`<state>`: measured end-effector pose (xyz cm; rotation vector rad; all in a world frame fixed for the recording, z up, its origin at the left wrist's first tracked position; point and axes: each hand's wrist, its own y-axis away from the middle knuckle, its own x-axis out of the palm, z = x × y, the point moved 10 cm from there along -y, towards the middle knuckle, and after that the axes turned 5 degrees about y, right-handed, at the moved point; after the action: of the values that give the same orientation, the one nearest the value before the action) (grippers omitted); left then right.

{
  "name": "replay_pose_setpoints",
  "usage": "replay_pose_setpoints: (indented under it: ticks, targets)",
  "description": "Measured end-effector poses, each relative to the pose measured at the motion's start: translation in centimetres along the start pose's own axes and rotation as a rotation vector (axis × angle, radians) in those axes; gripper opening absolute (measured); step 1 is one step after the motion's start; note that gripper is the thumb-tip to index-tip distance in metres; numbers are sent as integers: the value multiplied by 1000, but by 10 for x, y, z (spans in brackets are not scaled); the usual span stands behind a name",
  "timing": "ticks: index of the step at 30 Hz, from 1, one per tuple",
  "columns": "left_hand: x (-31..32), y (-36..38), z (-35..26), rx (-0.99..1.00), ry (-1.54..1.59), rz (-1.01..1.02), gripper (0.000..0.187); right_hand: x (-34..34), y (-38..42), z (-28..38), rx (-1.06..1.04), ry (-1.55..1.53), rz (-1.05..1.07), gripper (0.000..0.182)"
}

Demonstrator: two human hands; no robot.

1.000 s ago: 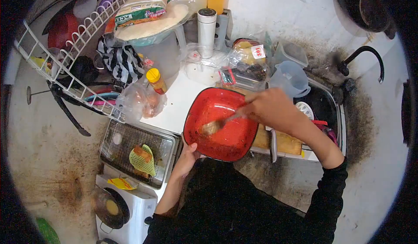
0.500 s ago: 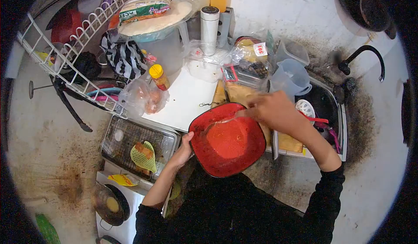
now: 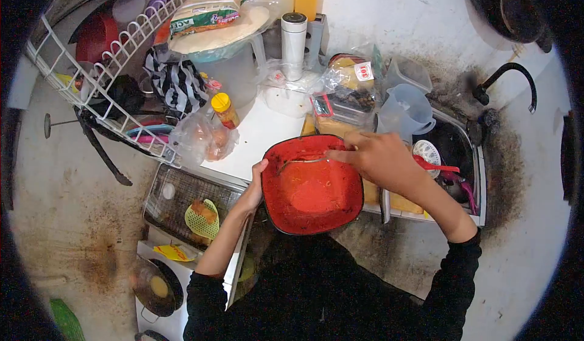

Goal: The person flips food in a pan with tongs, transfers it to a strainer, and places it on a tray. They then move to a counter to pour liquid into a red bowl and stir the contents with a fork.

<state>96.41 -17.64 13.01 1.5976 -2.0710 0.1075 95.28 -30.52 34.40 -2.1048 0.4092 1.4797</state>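
Note:
A red square bowl (image 3: 313, 189) with a dark rim is held in front of my body, tilted so that its inside shows. My left hand (image 3: 257, 186) grips its left edge, thumb over the rim. Over the bowl's upper right side, my right hand (image 3: 380, 161) is closed on the handle of a metal utensil (image 3: 301, 160), which looks like a fork or spoon. The utensil lies across the upper inside of the bowl, its tip at the left. Red residue and dark specks coat the inside.
A wire rack (image 3: 176, 204) with a green slotted spatula (image 3: 202, 218) is at the left, above a pan (image 3: 157, 286). Behind stand a yellow-capped jar (image 3: 225, 111) and a white flask (image 3: 294, 46). A sink (image 3: 477, 177) and black faucet (image 3: 514, 67) are at the right.
The bowl has shifted slightly up and left, its lower edge now higher. My left hand has risen a little with it, and the utensil lies flatter across the bowl.

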Motion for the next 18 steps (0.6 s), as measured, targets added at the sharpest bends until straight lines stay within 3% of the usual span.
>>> replay_pose_setpoints:
  ticks: [2,5,7,11,13,14,16,18]
  targets:
    - [20,2,-17,21,68,28,71,-3,-2,1,-24,2,69,33]
    - [27,-5,-11,52,206,94,70,-4,-7,-18,116,46,125,27]
    - [27,-10,-5,60,270,140,70,26,-3,-8,2,159,375,22]
    - [31,-7,-11,32,296,141,67,13,-7,-6,-11,120,326,17]
    - [33,-6,-15,20,304,127,66,-4,-15,-10,52,146,95,32]
    - [36,-7,-17,22,286,167,66,-1,-13,-8,45,147,96,32]
    - [38,-7,-19,27,268,203,66,24,-4,-5,10,164,309,26]
    - [34,-9,-11,-7,200,151,68,13,-7,-12,72,140,293,23]
